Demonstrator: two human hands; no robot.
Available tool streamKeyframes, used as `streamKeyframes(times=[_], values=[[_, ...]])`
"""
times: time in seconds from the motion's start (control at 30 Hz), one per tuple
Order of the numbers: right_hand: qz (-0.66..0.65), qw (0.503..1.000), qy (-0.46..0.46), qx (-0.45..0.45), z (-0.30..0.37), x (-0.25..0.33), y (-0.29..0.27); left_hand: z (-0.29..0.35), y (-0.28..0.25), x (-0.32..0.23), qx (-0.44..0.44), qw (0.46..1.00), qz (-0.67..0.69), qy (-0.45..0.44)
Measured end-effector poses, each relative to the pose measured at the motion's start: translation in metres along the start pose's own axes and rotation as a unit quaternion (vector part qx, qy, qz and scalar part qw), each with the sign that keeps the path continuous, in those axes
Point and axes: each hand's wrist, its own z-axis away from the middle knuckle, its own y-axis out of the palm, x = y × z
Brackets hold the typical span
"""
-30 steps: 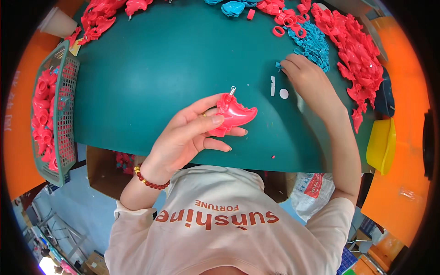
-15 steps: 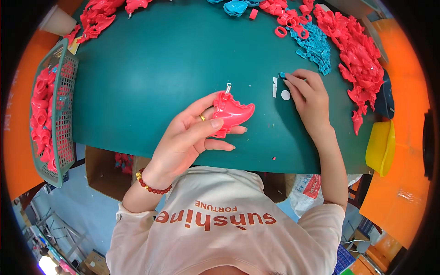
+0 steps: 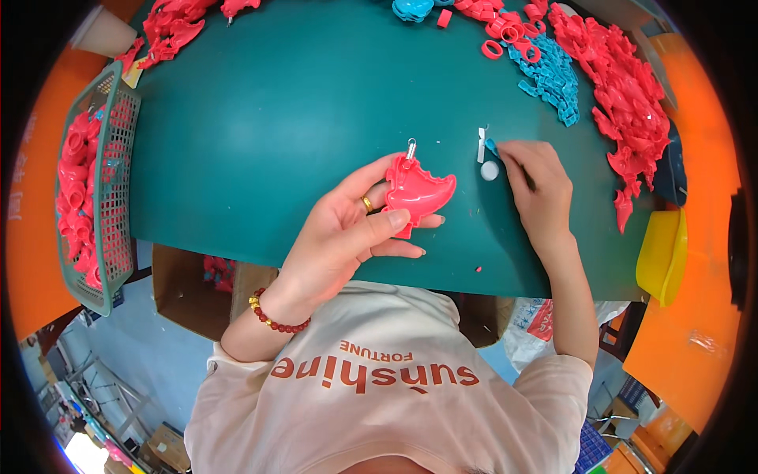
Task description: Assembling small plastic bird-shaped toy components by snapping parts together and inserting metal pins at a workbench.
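Since before, the right hand (image 3: pixel 537 186) slid down toward the small white disc (image 3: pixel 489 171); its fingers maybe pinch something blue. Left hand (image 3: pixel 347 233) fingers clamp the pink shell (image 3: pixel 418 192) mid-frame over the worktop (image 3: pixel 276 134).

basket (image 3: pixel 110 158) at table's (image 3: pixel 276 118) left edge (parts inside), loose parts (image 3: pixel 624 103) heaped right

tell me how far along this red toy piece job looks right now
Done: a green basket at the left holds many red pieces. In hand: the left hand holds one red shell with a metal loop on top, while the right hand fingers a small blue part beside a white disc. Left: a large red pile and blue bits lie loose on the green table.
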Motion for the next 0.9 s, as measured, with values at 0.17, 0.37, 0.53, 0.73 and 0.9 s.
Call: streamKeyframes(times=[0.17, 0.37, 0.53, 0.73, 0.9], values=[[-0.052, 0.995, 0.082, 0.012, -0.004, 0.003, -0.001, 0.002, 0.003, 0.003, -0.004, 0.999, -0.026, 0.02], [-0.093, 0.994, 0.056, -0.023, 0.0, 0.041, -0.004, 0.001, 0.007, 0.011, -0.014, 0.999, -0.035, 0.024], [-0.104, 0.994, -0.014, -0.017, -0.001, 0.061, 0.007, 0.004, 0.015, 0.008, -0.005, 1.0, -0.004, 0.001], [-0.073, 0.992, -0.072, -0.073, 0.0, 0.06, 0.009, 0.006, 0.02, 0.003, -0.003, 1.0, -0.005, 0.002], [-0.115, 0.992, -0.046, 0.011, -0.004, 0.053, 0.003, 0.004, 0.011, 0.009, 0.011, 0.998, -0.051, 0.024]])
